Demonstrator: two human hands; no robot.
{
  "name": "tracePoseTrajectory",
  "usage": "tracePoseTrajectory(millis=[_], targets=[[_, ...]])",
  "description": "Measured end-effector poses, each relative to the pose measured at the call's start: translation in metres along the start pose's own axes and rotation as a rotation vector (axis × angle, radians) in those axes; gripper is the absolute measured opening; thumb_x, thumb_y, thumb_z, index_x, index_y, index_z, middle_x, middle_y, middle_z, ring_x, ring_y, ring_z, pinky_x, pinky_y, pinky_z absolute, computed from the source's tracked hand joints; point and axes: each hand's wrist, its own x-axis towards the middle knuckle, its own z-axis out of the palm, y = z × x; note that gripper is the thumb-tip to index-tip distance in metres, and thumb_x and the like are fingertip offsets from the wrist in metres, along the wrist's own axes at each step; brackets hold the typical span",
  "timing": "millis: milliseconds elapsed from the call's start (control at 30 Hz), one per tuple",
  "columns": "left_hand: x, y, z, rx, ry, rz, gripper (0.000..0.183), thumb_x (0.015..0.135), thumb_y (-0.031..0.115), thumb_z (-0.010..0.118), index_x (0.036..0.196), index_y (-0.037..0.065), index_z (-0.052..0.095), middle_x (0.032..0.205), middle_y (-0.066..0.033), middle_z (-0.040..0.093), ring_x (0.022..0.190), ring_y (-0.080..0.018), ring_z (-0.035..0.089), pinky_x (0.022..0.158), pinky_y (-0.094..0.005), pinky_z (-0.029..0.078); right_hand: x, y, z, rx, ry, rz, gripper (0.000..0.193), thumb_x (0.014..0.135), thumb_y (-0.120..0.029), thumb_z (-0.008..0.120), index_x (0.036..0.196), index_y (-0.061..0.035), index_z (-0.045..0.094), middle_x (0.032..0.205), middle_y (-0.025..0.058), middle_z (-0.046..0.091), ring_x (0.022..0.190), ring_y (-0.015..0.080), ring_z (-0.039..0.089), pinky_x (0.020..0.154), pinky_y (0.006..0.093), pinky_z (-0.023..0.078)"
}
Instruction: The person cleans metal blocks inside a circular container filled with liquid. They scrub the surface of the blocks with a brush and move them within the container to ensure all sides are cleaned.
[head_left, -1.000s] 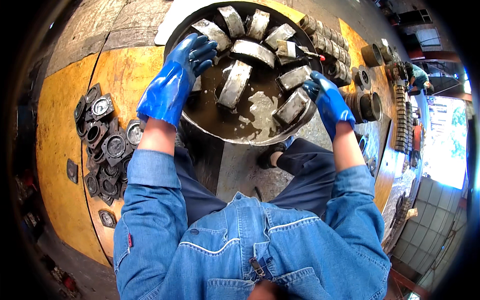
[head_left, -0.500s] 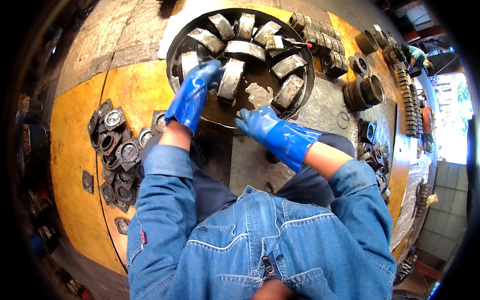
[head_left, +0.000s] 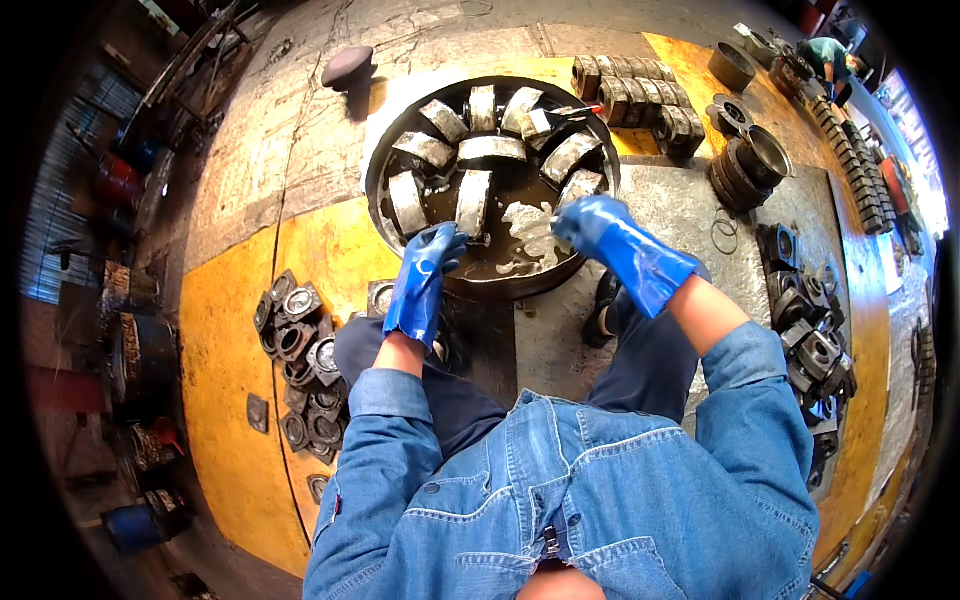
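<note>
A round dark pan (head_left: 374,190) holds murky liquid and several curved metal blocks with pale, shiny outer faces. My left hand (head_left: 432,252), in a blue rubber glove, hangs over the pan's near-left rim. Its fingers are loosely bent and nothing shows in them. Nearest to it is an upright-lying curved block (head_left: 473,203). My right hand (head_left: 592,222), gloved alike, is over the near-right rim with curled fingers. It partly covers another curved block (head_left: 582,186); whether it grips anything is hidden. A brush (head_left: 537,124) with a red-tipped handle rests at the pan's far-right side.
Dark square parts with round openings (head_left: 322,400) are heaped on the left, with similar parts (head_left: 815,345) on the right. Rows of metal blocks (head_left: 640,95) and stacked rings (head_left: 745,175) stand beyond the pan. A stool (head_left: 348,68) stands far left. Another person (head_left: 828,58) bends at far right.
The view has shifted, showing more floor beyond the pan. My left hand has drawn back from the blocks toward the near rim. My right hand has moved forward to the right-hand block, its fingers curling.
</note>
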Motion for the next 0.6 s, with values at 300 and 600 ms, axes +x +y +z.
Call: tracePoseTrajectory(millis=[300,600], targets=[[0.029,0.01,0.033,0.189,-0.102,-0.026,0.062,0.097,0.048,0.069,0.131,-0.004,0.061,0.11,-0.0089,0.07,0.096,-0.0147,0.064,0.085,-0.0294,0.053,0.015,0.038,0.019,1.346,0.265,0.134,0.024,0.102,-0.017,0.064,0.109,0.005,0.072,0.092,0.013,0.075,0.079,0.0158,0.071,0.068,0.029,0.059],[0.1,-0.024,0.004,0.905,-0.03,0.059,0.031,0.101,0.032,0.06,0.107,0.005,0.076,0.091,-0.0148,0.075,0.086,-0.0227,0.072,0.08,-0.0353,0.055,0.027,0.049,0.045,1.511,-0.204,-0.07,0.029,0.096,-0.022,0.07,0.112,0.0024,0.071,0.101,0.0133,0.077,0.078,0.0166,0.072,0.069,0.0282,0.056]])
